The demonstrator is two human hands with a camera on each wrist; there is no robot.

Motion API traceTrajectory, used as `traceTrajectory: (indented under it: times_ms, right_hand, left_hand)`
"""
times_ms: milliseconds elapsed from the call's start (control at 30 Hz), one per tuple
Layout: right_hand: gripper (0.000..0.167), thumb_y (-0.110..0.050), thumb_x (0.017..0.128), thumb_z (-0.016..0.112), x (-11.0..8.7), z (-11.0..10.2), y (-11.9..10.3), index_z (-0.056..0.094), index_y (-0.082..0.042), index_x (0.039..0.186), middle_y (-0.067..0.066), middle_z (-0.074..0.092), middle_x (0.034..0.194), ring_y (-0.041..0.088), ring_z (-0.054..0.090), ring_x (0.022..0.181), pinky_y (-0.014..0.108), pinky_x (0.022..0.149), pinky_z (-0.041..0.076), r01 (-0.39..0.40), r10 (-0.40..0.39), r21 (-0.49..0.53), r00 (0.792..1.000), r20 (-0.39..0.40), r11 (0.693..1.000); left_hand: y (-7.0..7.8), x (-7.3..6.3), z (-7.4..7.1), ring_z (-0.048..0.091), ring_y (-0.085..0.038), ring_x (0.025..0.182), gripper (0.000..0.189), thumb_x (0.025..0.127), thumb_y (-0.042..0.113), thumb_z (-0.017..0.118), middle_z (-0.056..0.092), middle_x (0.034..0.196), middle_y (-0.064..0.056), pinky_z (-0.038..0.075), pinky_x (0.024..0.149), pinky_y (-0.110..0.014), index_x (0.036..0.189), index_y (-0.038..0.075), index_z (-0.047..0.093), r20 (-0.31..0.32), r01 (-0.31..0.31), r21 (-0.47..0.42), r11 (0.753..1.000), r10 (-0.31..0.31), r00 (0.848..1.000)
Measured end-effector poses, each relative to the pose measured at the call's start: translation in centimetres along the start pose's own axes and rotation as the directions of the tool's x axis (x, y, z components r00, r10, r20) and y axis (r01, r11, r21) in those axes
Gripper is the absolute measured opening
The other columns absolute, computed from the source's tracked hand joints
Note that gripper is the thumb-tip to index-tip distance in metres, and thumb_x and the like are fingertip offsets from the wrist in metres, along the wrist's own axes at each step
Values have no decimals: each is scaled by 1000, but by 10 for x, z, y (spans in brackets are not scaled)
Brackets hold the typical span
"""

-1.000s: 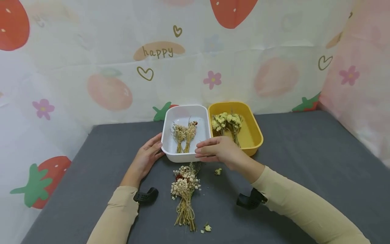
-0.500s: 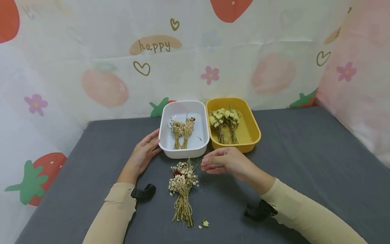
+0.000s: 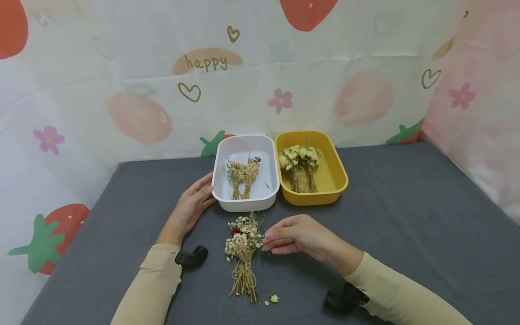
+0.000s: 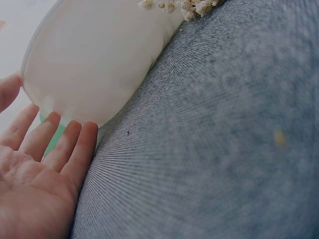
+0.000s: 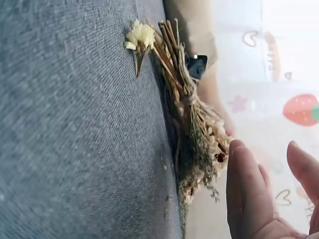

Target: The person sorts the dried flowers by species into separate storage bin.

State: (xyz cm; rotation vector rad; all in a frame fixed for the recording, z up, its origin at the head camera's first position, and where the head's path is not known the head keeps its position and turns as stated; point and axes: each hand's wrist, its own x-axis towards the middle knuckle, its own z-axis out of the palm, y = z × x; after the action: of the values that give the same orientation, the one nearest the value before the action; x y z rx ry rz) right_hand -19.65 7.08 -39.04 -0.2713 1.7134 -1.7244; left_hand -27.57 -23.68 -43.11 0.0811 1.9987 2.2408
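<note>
My left hand (image 3: 188,210) rests its straight fingertips against the left side of a white plastic tray (image 3: 245,206). In the left wrist view the fingers (image 4: 70,144) touch the tray's outer wall. Two small bunches of dried flowers (image 3: 243,177) lie inside it. In front of the tray, a larger tied bunch of dried flowers (image 3: 243,257) lies on the grey cloth, stems toward me. My right hand (image 3: 302,237) is just right of its cream blossoms, with fingertips close to them. The right wrist view shows thumb and fingers (image 5: 246,184) apart, with nothing visible between them.
A yellow tray (image 3: 335,180) touches the white one and holds two bunches of yellow dried flowers (image 3: 300,158). A small loose blossom (image 3: 274,298) lies by the stem ends. A printed curtain (image 3: 260,99) hangs behind the grey-covered table (image 3: 406,216).
My right hand has moved from the white tray's front right corner toward me, beside the large bunch. A loose blossom on the cloth there no longer shows. The left hand stays at the tray.
</note>
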Motion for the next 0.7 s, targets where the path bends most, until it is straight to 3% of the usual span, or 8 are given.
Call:
traceTrajectory:
  times_ms: [233,433,700]
  right_hand:
    - [24,-11,98,61,-3,3,6,68,7,112,11,76,105,18,73,98,38,92,57,-9,7,27,998,62,1000]
    - [29,-11,94,66,-6,12,10,67,11,113,14,77,102,19,75,91,38,87,59,-71,70,12,993,100,997]
    - [31,-10,93,67,-1,20,18,67,11,115,13,76,101,18,74,90,36,85,60,-105,106,-14,988,115,994]
  left_hand:
    - [-1,0,1,37,-23,144,56,106,17,47,29,164,-9,45,99,-22,158,10,27,2,-3,-2,1000,3,1000]
    - [-2,1,1,38,-23,143,57,106,17,47,28,164,-9,44,100,-23,158,10,26,6,-4,0,1000,4,1000]
    - [-2,1,-1,38,-23,143,56,106,17,46,28,164,-8,44,101,-24,158,10,26,1,-4,10,1000,4,1000]
